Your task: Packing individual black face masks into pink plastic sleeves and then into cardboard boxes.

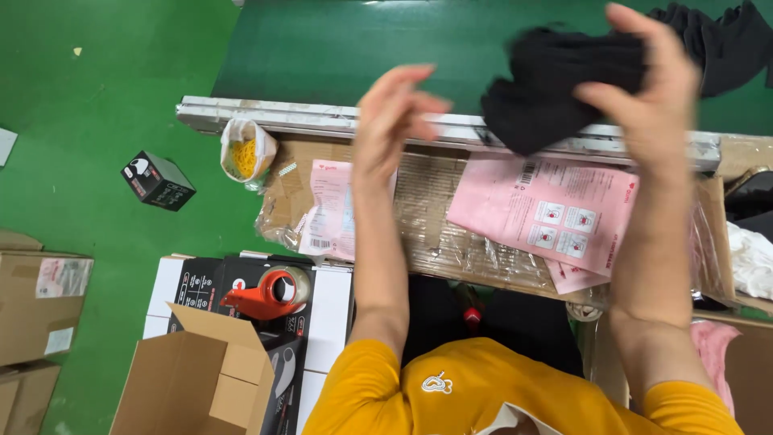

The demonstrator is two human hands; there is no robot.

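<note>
Gripping a bundle of black cloth [555,80] at the upper right of the frame, the right hand [652,89] has its fingers closed around the fabric. Just left of it, the left hand [394,121] hangs open and empty, fingers loosely curled. Below them, pink mailer bags [547,213] lie on the cardboard-covered desk [435,217]; an orange tape dispenser [270,294] sits lower left.

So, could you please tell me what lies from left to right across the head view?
Brown box → small black box → bag of yellow bits → left hand → black cloth → right hand.
</note>
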